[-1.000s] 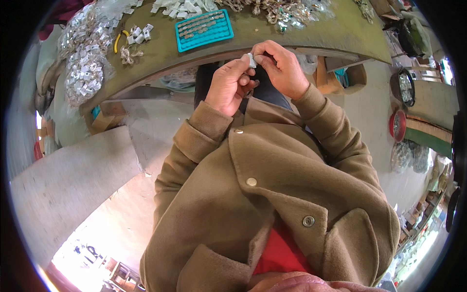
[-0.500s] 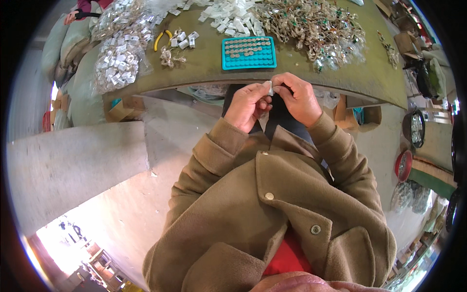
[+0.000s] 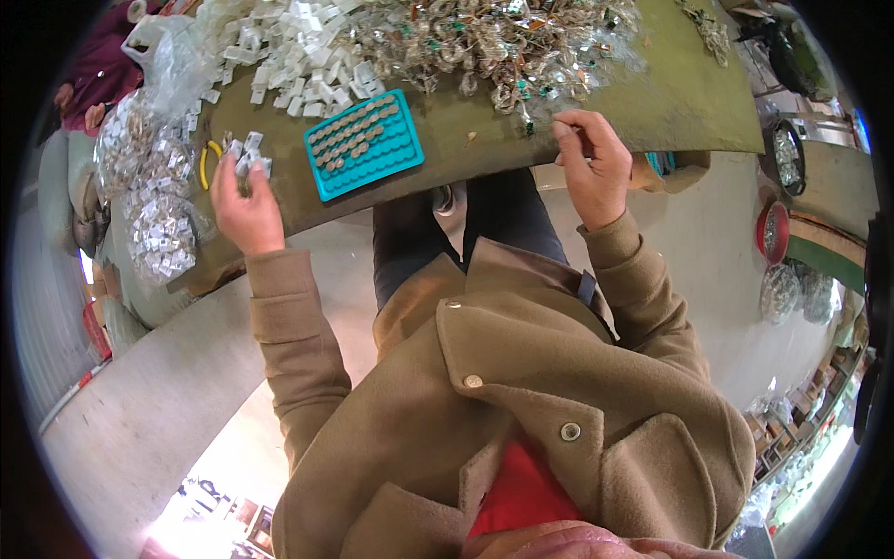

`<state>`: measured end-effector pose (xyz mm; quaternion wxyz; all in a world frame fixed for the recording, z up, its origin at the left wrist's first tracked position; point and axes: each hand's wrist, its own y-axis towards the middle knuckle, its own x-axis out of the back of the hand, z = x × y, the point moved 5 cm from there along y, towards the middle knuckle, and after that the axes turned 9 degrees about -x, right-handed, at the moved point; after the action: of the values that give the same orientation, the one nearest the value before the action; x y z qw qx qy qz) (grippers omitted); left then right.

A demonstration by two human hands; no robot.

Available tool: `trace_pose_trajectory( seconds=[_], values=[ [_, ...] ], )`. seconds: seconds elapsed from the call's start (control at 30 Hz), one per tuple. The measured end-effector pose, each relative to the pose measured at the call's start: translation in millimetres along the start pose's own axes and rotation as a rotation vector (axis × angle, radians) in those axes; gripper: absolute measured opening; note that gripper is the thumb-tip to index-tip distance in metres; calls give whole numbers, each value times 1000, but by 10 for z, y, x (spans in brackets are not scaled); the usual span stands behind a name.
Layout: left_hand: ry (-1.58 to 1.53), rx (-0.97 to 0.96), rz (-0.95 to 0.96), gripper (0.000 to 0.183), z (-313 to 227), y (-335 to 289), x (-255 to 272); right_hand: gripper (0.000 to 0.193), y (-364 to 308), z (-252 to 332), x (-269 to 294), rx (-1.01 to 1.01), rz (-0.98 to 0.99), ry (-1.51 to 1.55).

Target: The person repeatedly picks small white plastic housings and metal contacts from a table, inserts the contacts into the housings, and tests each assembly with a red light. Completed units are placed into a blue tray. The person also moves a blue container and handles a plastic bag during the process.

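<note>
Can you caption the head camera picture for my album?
Left hand by small white pieces, right hand near a tangled pile, blue tray between.

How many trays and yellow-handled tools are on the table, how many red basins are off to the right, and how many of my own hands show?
Turquoise tray: 1
Yellow-handled tool: 1
Red basin: 1
Your own hands: 2 (left hand, right hand)
Total: 5

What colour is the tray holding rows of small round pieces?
The tray is turquoise blue; it shows best in the head view.
</note>
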<state>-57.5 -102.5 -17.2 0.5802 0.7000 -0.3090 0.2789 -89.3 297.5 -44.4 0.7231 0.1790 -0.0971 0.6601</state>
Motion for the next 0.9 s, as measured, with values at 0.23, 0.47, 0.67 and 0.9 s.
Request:
trace_pose_trajectory(
  seconds=[0.23,0.47,0.67,0.9],
  values=[
    [-820,293,51,24,-1179,-179,-154,18,155,20,-147,114,80,-351],
    [-1242,193,513,22,-2232,-205,-456,17,152,-32,-15,48,204,-185],
    [-1196,68,654,32,-2523,-206,-560,17,167,-79,60,88,258,-20],
    [-1114,127,741,23,-2598,-265,-648,22,103,-195,252,-43,235,74]
  ],
)
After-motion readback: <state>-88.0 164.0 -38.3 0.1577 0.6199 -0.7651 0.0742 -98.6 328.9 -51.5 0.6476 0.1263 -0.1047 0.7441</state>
